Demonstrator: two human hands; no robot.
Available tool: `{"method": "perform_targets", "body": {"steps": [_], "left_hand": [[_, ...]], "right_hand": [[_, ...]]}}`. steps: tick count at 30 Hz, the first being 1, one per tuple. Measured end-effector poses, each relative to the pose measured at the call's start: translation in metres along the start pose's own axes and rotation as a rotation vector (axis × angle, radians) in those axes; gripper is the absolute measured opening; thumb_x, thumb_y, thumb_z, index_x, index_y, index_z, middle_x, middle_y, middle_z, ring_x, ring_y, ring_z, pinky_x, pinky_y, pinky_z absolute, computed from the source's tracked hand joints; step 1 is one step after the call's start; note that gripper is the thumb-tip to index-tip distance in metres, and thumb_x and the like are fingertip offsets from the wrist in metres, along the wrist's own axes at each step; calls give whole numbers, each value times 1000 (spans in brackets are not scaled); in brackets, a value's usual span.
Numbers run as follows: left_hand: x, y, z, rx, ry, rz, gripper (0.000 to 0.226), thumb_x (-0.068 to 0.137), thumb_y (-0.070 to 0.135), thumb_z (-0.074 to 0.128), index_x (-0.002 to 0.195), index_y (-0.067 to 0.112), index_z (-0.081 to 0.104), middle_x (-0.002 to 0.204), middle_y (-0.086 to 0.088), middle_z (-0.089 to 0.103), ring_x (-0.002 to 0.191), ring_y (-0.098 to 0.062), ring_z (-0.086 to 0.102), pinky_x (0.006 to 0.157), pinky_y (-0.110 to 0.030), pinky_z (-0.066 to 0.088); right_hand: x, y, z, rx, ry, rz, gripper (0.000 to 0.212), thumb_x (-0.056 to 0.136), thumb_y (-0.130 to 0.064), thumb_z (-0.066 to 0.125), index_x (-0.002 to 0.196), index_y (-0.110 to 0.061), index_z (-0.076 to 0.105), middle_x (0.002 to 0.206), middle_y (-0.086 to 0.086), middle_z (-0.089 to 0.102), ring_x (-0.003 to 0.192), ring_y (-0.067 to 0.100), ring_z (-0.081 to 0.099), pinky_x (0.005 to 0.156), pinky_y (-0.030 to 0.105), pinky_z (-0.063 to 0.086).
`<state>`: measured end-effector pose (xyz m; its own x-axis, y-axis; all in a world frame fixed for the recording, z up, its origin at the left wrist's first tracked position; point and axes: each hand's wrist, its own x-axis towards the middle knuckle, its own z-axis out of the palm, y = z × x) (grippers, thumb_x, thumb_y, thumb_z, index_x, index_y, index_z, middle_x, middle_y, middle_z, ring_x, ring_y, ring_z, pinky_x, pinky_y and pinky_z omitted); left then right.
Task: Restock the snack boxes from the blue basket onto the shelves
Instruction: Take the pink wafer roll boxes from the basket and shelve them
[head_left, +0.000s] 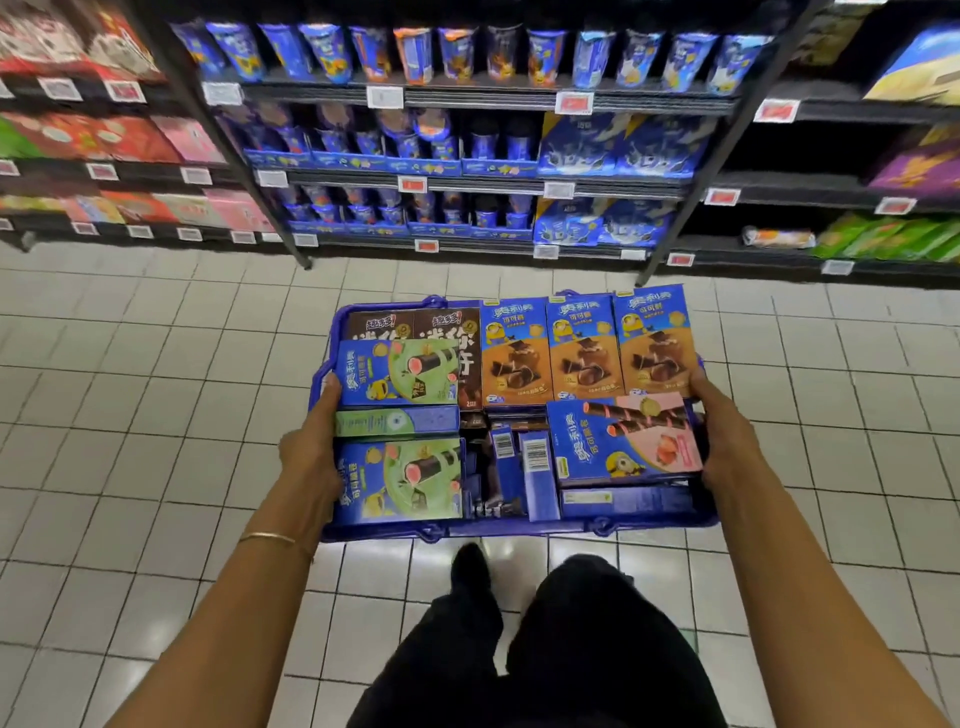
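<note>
Carrying step, judged from the frame: blue basket (514, 531) held off the tiled floor (156, 415) in front of the shelves (488, 98), nothing yet taken out for stocking. Left hand (311, 457) clamped on the basket's left edge, thumb over the rim against the green boxes; right hand (727, 441) clasped on the right edge, fingers wrapped outside the wall. Both grips closed on the basket itself, not on any box.

Basket packed full. Along the far edge: 2 brown boxes (447, 332) toward the far-left corner, partly covered, then 3 orange-and-blue boxes (584, 353) standing side by side to the far-right corner. Down the left edge: 2 green-and-blue boxes (397, 371) lying flat, 1 more box on its side between them showing only a narrow green-and-blue face. At the near-right: 1 pink-and-blue box (623, 436) lying flat on top of others. In the middle, several dark blue boxes on end, barcodes (535, 452) up; count underneath impossible to tell.

Next move, as a judgement: set the basket down on the floor close to the blue section, or shift it to 1 arm, so that 1 hand comes free. Then match a box to its shelf row; matching stock on the shelves too blurred to pick out from here. Loosely stacked top boxes likely to slide if the basket tips.
</note>
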<state>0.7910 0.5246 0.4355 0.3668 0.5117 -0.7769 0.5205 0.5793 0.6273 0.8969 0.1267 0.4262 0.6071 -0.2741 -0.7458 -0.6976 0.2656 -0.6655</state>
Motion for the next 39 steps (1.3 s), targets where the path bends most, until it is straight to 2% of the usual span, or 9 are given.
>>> {"method": "perform_targets", "body": {"steps": [4,9,13,16,20,24,30,35,39], "left_hand": [[47,53,59,32,84,28,81,73,66,87,126,7,69,107,-15,80,95,-38,79,89,-59,63],[120,88,139,44,69,18,80,78,64,85,129,4,69,107,-16,81,97,-39,78,93,-61,62],[187,102,197,66,85,-1,76,79,65,83,123,5,72,102,-15,81,91,-37,79,85,-54,65],[244,106,234,87,90,1,79,78,67,83,125,5,70,103,-15,81,92,-37,80,87,-56,64],[337,103,277,105,90,21,82,75,68,86,125,5,71,104,-15,81,94,-39,79,89,-59,63],[441,81,314,127,39,45,85,71,71,86,124,6,73,110,-16,80,98,-40,78,90,-58,63],[585,28,366,125,18,92,76,68,71,88,103,5,71,94,-17,81,82,-40,79,80,-55,65],[662,-17,397,123,2,142,57,77,63,85,86,10,70,81,-14,79,72,-35,77,67,-41,62],[689,-25,406,107,-49,179,48,84,59,81,88,13,73,76,-11,80,58,-28,76,51,-34,58]], "right_hand": [[54,-47,46,18,6,15,72,82,-54,77,135,-8,59,120,17,72,106,41,71,97,59,54],[153,-92,103,0,6,52,75,80,-56,77,135,-8,59,120,18,72,106,41,70,98,60,53],[228,-116,142,-19,18,52,58,82,-56,75,121,-14,63,121,17,72,109,41,70,99,60,53],[283,-122,168,-20,48,57,68,83,-56,73,132,-9,62,121,17,72,109,40,70,99,58,54],[362,-104,201,14,61,49,62,85,-53,72,131,-12,65,116,16,74,106,39,71,95,54,56],[459,-63,230,49,54,30,49,87,-50,70,119,-13,68,123,21,70,114,42,67,100,58,52],[606,4,261,93,54,-11,65,82,-52,72,129,-7,65,120,24,70,112,45,67,100,62,51],[703,34,278,102,24,-61,63,83,-49,73,131,-9,64,120,23,70,110,44,68,97,61,53],[742,33,286,109,-27,-115,54,86,-46,71,127,-12,66,116,19,72,94,38,72,72,46,62]]}}
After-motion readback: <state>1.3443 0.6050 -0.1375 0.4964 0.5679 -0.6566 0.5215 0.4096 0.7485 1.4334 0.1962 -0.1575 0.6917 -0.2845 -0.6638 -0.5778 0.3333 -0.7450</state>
